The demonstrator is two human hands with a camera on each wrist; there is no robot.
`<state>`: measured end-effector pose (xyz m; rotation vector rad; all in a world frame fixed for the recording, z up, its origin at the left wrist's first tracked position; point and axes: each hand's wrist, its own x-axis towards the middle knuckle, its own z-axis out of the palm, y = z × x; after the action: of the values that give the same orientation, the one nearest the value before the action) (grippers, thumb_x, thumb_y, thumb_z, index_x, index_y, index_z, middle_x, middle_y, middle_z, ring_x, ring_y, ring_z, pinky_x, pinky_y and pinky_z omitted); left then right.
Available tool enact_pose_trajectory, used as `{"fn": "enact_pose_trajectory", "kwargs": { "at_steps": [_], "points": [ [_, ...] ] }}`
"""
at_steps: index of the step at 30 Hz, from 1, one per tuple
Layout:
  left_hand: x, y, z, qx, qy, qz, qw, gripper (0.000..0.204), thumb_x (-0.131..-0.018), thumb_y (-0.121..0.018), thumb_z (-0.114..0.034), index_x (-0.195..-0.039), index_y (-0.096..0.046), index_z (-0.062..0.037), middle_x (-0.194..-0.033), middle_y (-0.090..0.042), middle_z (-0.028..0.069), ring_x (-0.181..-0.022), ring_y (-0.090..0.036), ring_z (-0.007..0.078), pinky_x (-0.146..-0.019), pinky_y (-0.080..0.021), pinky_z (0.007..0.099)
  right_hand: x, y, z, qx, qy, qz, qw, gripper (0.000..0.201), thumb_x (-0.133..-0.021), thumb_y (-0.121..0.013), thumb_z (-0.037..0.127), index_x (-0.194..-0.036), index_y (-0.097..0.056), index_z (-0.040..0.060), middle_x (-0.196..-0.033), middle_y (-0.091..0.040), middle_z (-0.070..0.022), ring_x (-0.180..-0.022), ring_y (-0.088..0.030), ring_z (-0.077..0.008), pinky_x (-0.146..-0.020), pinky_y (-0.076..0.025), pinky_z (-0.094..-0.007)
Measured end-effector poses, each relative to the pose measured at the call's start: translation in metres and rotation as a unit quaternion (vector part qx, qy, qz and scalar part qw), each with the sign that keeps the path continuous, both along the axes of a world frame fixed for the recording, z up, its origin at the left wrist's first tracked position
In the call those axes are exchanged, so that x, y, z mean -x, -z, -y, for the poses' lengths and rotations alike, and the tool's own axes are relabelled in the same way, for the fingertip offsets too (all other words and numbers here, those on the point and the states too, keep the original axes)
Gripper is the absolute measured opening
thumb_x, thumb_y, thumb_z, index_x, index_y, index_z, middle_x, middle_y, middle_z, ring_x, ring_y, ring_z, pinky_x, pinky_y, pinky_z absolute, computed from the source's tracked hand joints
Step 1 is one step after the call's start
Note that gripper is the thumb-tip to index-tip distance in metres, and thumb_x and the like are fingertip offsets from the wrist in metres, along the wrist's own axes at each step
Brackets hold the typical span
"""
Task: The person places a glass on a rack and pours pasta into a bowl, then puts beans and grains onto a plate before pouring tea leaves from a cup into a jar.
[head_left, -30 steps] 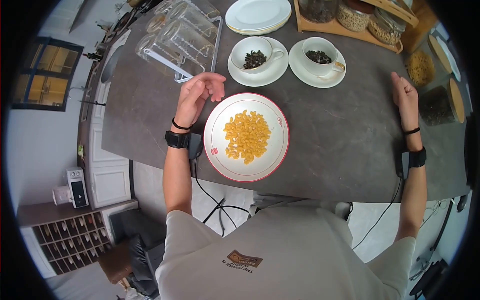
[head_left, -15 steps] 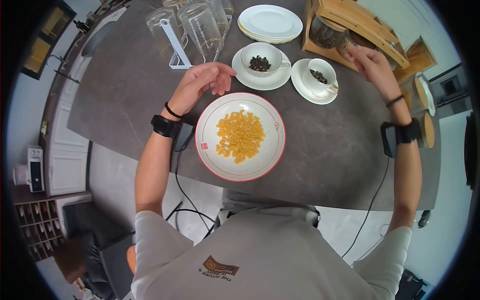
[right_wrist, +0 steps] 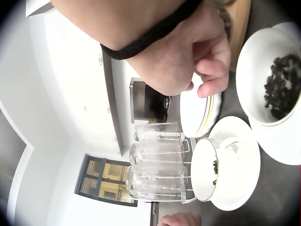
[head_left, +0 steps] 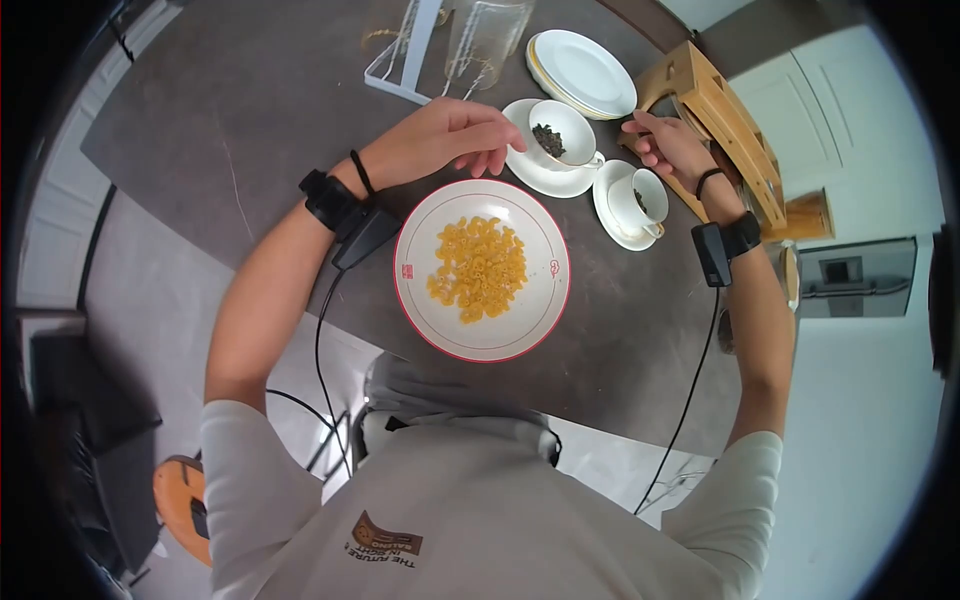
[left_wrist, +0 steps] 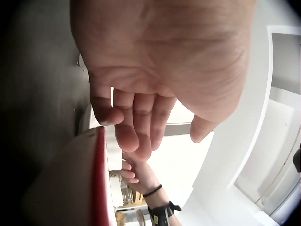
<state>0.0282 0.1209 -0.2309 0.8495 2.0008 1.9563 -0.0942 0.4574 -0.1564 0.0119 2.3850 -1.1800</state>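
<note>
A red-rimmed plate (head_left: 412, 232) holds yellow pasta (head_left: 478, 268) near the table's front edge. Over its upper left side hovers my left hand (head_left: 440, 142), palm inward with relaxed, slightly bent fingers and nothing held; the left wrist view shows this hand (left_wrist: 160, 66) beside the plate's rim (left_wrist: 99, 179). My right hand (head_left: 680, 155) hangs above the table between the stacked plates (head_left: 585, 72) and the wooden rack (head_left: 735, 130), fingers loosely curled and empty. Below it stands a white cup (head_left: 640, 200) on a saucer, and left of that another cup (head_left: 562, 135) with dark leaves.
At the top, a metal rack (head_left: 410, 60) holds upturned glasses (head_left: 485, 45). Jars stand partly hidden behind the right forearm. A cable (head_left: 318, 350) runs down from the left wrist device, another from the right one.
The head view has turned toward the right. My right hand has moved from the table's right side inward, close to the cups and stacked plates. My left hand stays by the pasta plate.
</note>
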Motion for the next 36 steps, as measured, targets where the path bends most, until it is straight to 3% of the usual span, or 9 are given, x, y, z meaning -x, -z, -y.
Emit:
{"fn": "enact_pose_trajectory", "kwargs": {
  "at_steps": [4, 5, 12, 13, 16, 20, 27, 31, 36],
  "points": [
    [-0.001, 0.0, 0.001, -0.008, -0.02, -0.001, 1.0, 0.034, -0.107, -0.051, -0.029, -0.111, -0.072, -0.0024, -0.081, -0.065, -0.0009, -0.071, -0.055, 0.0057, -0.064, -0.043, 0.0223, 0.015, 0.005, 0.002, -0.009, 0.022, 0.034, 0.999, 0.041, -0.107, -0.05, 0.04, -0.113, -0.063, 0.0018, -0.068, -0.044, 0.0067, -0.053, -0.037, -0.0032, -0.042, -0.025, -0.0197],
    [-0.001, 0.003, 0.001, -0.034, -0.022, 0.001, 0.999, 0.037, -0.104, -0.057, -0.039, -0.11, -0.075, -0.0072, -0.08, -0.066, -0.0014, -0.07, -0.057, 0.0062, -0.062, -0.043, 0.0216, 0.017, 0.008, 0.003, -0.024, 0.016, 0.027, 0.999, 0.046, -0.106, -0.051, 0.048, -0.112, -0.063, 0.0039, -0.067, -0.042, 0.0078, -0.054, -0.036, -0.0026, -0.042, -0.023, -0.0193],
    [-0.003, 0.003, 0.003, -0.032, -0.032, 0.001, 0.999, 0.044, -0.104, -0.056, -0.042, -0.111, -0.075, -0.0033, -0.078, -0.066, -0.0005, -0.069, -0.056, 0.0071, -0.065, -0.046, 0.0237, 0.038, 0.026, -0.001, -0.06, 0.047, -0.037, 0.996, 0.057, -0.095, -0.062, 0.063, -0.099, -0.065, 0.0061, -0.065, -0.043, 0.0085, -0.051, -0.039, -0.0028, -0.042, -0.022, -0.0202],
    [-0.003, 0.003, 0.003, -0.028, -0.027, -0.002, 0.999, 0.033, -0.105, -0.054, -0.032, -0.111, -0.073, -0.0052, -0.079, -0.065, -0.0029, -0.068, -0.053, 0.0031, -0.061, -0.042, 0.0198, 0.039, 0.028, 0.0, -0.052, 0.059, -0.041, 0.996, 0.057, -0.092, -0.065, 0.064, -0.093, -0.064, 0.007, -0.062, -0.042, 0.0089, -0.049, -0.039, -0.0029, -0.041, -0.021, -0.0205],
    [0.0, 0.005, 0.003, -0.025, -0.025, 0.0, 0.999, 0.034, -0.106, -0.053, -0.033, -0.111, -0.073, -0.0052, -0.079, -0.064, -0.003, -0.068, -0.053, 0.0033, -0.061, -0.042, 0.0201, 0.034, 0.025, 0.009, -0.077, 0.053, -0.056, 0.994, 0.056, -0.092, -0.066, 0.064, -0.091, -0.065, 0.0073, -0.061, -0.043, 0.009, -0.049, -0.039, -0.003, -0.041, -0.022, -0.0203],
    [0.0, 0.004, 0.005, -0.02, -0.03, -0.005, 0.999, 0.035, -0.106, -0.053, -0.033, -0.111, -0.073, -0.0051, -0.078, -0.064, -0.0036, -0.068, -0.053, 0.0034, -0.061, -0.042, 0.0205, 0.035, 0.026, 0.012, -0.101, 0.046, -0.053, 0.992, 0.046, -0.088, -0.076, 0.054, -0.087, -0.067, 0.0089, -0.061, -0.048, 0.0086, -0.049, -0.042, -0.0022, -0.042, -0.025, -0.0195],
    [0.0, 0.004, 0.005, -0.007, -0.04, 0.004, 0.999, 0.036, -0.107, -0.053, -0.035, -0.109, -0.073, -0.0059, -0.078, -0.063, -0.0036, -0.068, -0.053, 0.0041, -0.062, -0.042, 0.0214, 0.038, 0.028, 0.006, -0.068, 0.051, -0.033, 0.996, 0.038, -0.088, -0.078, 0.048, -0.09, -0.064, 0.0127, -0.064, -0.048, 0.0112, -0.052, -0.041, 0.0007, -0.043, -0.022, -0.0177],
    [0.004, 0.009, 0.004, -0.022, -0.05, 0.002, 0.999, 0.042, -0.102, -0.058, -0.047, -0.1, -0.076, -0.0086, -0.075, -0.064, -0.0038, -0.067, -0.055, 0.0039, -0.061, -0.042, 0.0216, 0.037, 0.029, 0.004, -0.002, 0.059, -0.03, 0.998, 0.034, -0.091, -0.077, 0.044, -0.088, -0.061, 0.0133, -0.065, -0.047, 0.0108, -0.052, -0.038, 0.0003, -0.043, -0.022, -0.0185],
    [0.006, 0.012, 0.003, -0.026, -0.044, 0.003, 0.999, 0.039, -0.105, -0.056, -0.043, -0.103, -0.075, -0.0088, -0.076, -0.064, -0.0041, -0.068, -0.055, 0.0038, -0.061, -0.042, 0.0211, 0.034, 0.02, 0.005, 0.145, 0.114, 0.028, 0.983, 0.028, -0.096, -0.071, 0.034, -0.081, -0.054, 0.0173, -0.065, -0.037, 0.0118, -0.051, -0.03, -0.0009, -0.043, -0.02, -0.0196]
  ]
}}
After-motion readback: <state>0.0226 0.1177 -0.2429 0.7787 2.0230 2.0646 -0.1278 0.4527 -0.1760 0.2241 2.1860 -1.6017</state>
